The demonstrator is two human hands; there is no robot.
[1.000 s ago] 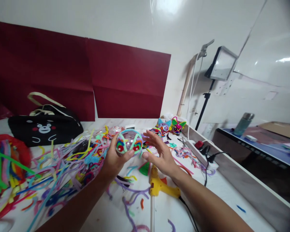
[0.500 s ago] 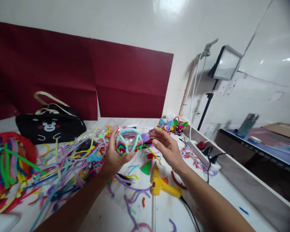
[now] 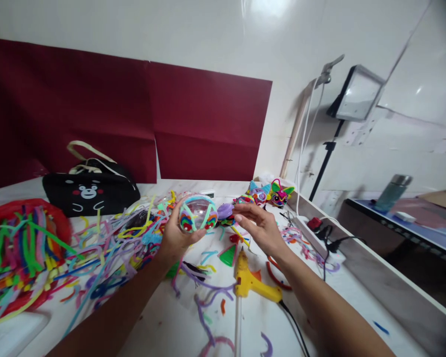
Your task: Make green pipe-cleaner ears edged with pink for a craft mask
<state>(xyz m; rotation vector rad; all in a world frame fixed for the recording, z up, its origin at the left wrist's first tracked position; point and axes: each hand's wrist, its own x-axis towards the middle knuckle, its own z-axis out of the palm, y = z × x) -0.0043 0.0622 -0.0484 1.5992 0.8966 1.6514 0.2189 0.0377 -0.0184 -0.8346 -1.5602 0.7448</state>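
My left hand (image 3: 178,232) is wrapped round a clear plastic ball (image 3: 199,210) trimmed with pipe cleaners, aqua on top with rainbow arches low on its front. To the right, my right hand (image 3: 259,225) hovers with its fingers stretched out and parted, apart from the ball. Between the hands a purple fuzzy piece (image 3: 225,210) shows on the table behind. Below them lies a yellow hot glue gun (image 3: 250,285), a clear glue stick (image 3: 238,327) running out of its back. A green fuzzy triangle (image 3: 228,255) with a pink edge rests near its nozzle.
Loose pipe cleaners (image 3: 122,253) pile up on the left beside a red bag (image 3: 61,223) full of more. A black bear-face bag (image 3: 91,196) stands behind. Finished fuzzy cat heads (image 3: 280,193) sit at the back right, near a power strip (image 3: 319,238) with plugs.
The view has shifted slightly left, so the background sits farther right. My left hand still holds the ball, which has turned a little. My right hand stays raised beside it.
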